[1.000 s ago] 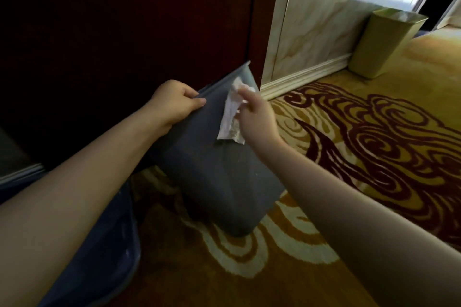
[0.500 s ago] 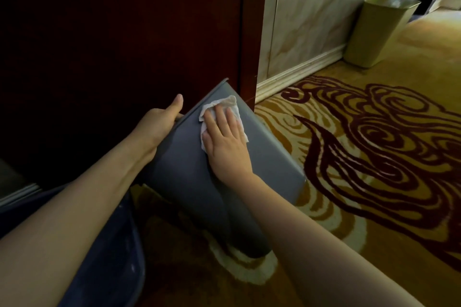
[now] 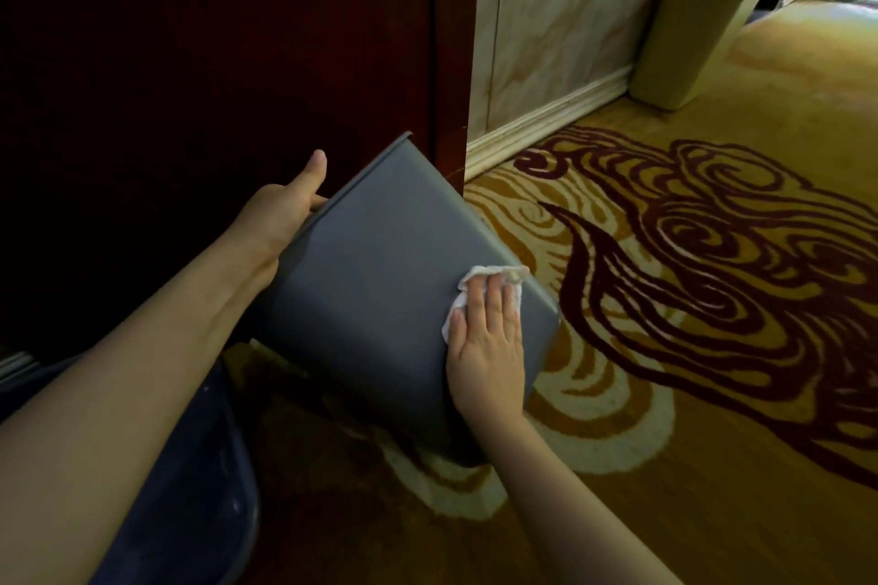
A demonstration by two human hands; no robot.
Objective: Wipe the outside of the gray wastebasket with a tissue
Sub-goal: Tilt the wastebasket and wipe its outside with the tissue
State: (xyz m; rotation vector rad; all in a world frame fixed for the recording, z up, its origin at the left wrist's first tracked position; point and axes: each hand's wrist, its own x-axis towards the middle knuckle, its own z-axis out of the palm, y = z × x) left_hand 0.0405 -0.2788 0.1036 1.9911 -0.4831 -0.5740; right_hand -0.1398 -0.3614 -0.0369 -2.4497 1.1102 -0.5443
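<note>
The gray wastebasket (image 3: 375,280) is tilted, its open rim up toward the dark wall and its base down on the carpet. My left hand (image 3: 280,214) grips its rim on the upper left, thumb raised. My right hand (image 3: 487,337) lies flat on the basket's broad outer face near its right edge, pressing a crumpled white tissue (image 3: 480,283) against it. The tissue shows above and left of my fingers; the rest is under my palm.
A dark red wooden panel (image 3: 214,38) stands right behind the basket. An olive-green wastebasket (image 3: 684,33) stands by the marble wall and baseboard at the upper right. Patterned yellow and maroon carpet (image 3: 712,299) spreads to the right. A dark blue container (image 3: 199,513) sits at lower left.
My right hand went from holding the tissue loosely at the rim to pressing it flat, then slid down and right across the basket's face. The basket is tilted further.
</note>
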